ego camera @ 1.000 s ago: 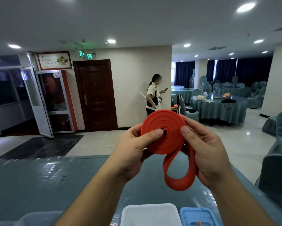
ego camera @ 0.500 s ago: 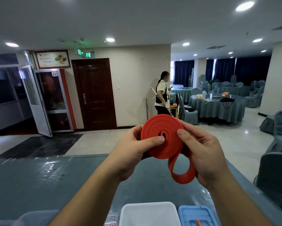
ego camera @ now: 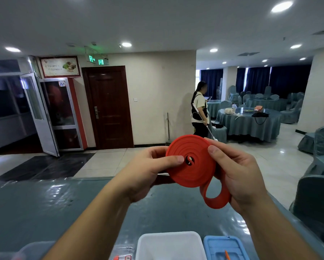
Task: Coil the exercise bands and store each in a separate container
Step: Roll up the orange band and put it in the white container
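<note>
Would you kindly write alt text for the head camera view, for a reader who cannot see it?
Two hands hold a nearly coiled red exercise band above a blue-grey table; the left hand pinches the coil, the right hand grips its loose loop. A white container sits below.

Both forearms reach forward and upward from the bottom of the view, converging at chest height. The left hand point(ego camera: 148, 171) pinches the red band point(ego camera: 192, 162), thumb lying across its near face. The right hand point(ego camera: 240, 173) grips it from the opposite side, thumb on the coil's edge, fingers curled behind.
</note>
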